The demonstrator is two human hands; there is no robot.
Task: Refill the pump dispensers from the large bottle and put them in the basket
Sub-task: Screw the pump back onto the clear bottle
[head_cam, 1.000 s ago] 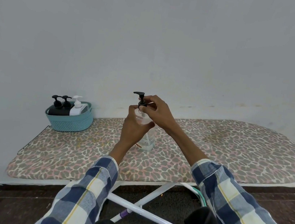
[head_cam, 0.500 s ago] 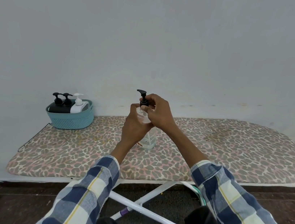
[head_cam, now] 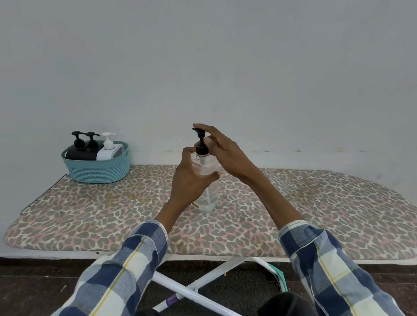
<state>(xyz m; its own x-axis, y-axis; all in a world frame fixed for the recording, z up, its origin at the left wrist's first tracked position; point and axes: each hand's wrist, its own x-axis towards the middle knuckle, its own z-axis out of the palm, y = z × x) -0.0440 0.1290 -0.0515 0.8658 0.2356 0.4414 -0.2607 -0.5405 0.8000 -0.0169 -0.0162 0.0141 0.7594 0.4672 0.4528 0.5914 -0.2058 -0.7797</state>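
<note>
While left hand (head_cam: 190, 179) grips clear dispenser (head_cam: 205, 184), right hand (head_cam: 223, 150) atop pump (head_cam: 200, 140)

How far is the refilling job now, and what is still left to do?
Done: three pump dispensers stand in the teal basket. In hand: the left hand grips a clear dispenser on the ironing board, and the right hand rests on its black pump. Left: putting this dispenser in the basket. No large bottle is visible.

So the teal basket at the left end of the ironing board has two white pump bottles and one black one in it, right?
Not quite. The head view shows the teal basket at the left end of the ironing board holding two black pump bottles and one white pump bottle.
</note>
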